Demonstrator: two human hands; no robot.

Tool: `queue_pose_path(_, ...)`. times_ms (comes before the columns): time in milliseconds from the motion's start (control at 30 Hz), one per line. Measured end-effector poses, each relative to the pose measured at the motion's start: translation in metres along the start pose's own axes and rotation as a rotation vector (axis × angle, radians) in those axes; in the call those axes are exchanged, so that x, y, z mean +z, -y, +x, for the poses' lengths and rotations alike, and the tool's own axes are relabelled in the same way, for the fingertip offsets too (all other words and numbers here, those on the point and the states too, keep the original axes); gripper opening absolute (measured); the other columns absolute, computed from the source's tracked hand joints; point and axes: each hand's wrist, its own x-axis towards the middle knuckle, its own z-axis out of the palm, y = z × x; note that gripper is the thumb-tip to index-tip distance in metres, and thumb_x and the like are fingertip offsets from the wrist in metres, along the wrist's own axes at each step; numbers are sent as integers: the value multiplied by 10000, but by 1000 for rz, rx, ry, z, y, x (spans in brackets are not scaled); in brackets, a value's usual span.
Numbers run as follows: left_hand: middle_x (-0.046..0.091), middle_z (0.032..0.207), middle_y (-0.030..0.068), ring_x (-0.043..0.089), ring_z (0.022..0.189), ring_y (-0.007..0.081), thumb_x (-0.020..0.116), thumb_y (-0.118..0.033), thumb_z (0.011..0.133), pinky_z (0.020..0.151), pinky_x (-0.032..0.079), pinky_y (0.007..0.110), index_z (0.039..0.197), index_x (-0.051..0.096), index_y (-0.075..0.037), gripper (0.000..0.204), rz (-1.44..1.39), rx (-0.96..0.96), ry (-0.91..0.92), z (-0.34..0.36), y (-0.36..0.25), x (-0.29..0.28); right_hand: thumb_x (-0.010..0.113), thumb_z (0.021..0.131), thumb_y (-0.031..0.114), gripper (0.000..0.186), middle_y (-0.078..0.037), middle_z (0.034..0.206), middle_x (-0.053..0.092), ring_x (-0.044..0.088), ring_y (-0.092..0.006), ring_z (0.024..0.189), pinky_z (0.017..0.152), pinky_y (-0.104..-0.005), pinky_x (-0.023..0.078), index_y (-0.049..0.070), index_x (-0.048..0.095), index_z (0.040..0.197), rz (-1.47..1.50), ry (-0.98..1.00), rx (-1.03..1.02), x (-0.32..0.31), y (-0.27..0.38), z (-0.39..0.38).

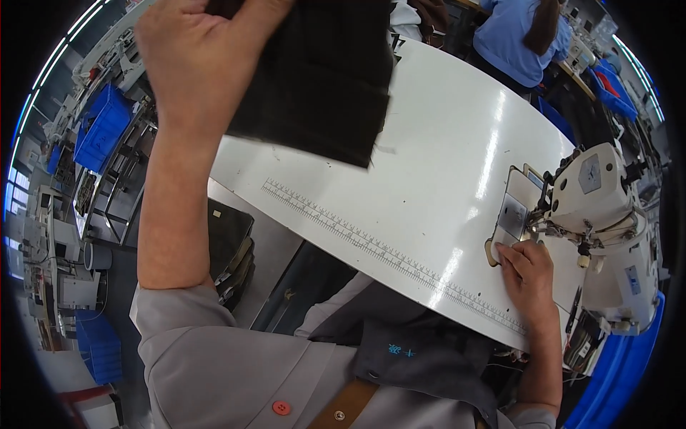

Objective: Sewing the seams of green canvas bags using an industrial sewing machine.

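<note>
My left hand [194,61] is raised at the upper left, fingers closed on a piece of dark fabric [314,82] that hangs over the white table [414,214]. My right hand [522,275] is low at the right, fingers curled at the metal needle plate [511,218] of a white industrial sewing machine [586,186], just below the needle area. Whatever is between these fingertips, if anything, I cannot make out. A printed ruler runs along the table's front edge.
Dark folded pieces [229,239] lie below the table's left edge. Blue bins [105,129] and machines stand at the left. Another person [511,39] in a light blue top sits beyond the table. A long blue tray [614,368] is at the lower right.
</note>
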Motion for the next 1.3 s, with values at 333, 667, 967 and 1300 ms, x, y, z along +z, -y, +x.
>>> queue_pose_path(333, 374, 570, -42, 328, 561, 22, 848, -151, 901, 504, 232, 292, 617, 447, -42, 504, -42, -88, 612, -31, -116, 54, 767, 890, 46, 219, -105, 990, 697, 672, -318, 877, 779, -426, 539, 89, 803, 1102, 62, -74, 1, 2, -15, -19)
queue_pose_path(667, 759, 1173, 106, 717, 1087, 303, 754, -488, 947, 945, 556, 452, 1106, 773, -82, 436, -79, -141, 886, -135, -87, 202, 769, 870, 103, 128, -80, 1010, 689, 683, -308, 919, 813, -443, 560, 70, 788, 993, 7, -170, 13, -4, -38, -41)
queue_pose_path(967, 302, 1756, 125, 245, 1635, 340, 593, -594, 1004, 1319, 151, 584, 1700, 256, -66, 937, 41, 368, 1298, -177, -122, 174, 822, 851, 158, 296, -70, 1119, 685, 663, -287, 1031, 888, -424, 547, 94, 794, 1138, 64, -60, 18, -7, -36, -44)
queue_pose_path(1300, 498, 1632, 158, 388, 1572, 330, 667, -525, 1002, 1313, 214, 582, 1528, 547, -47, 720, -411, 102, 1377, -157, -113, 173, 827, 849, 167, 268, -53, 1116, 680, 668, -267, 1014, 881, -451, 524, 112, 782, 1108, 190, 22, -74, -10, -33, -46)
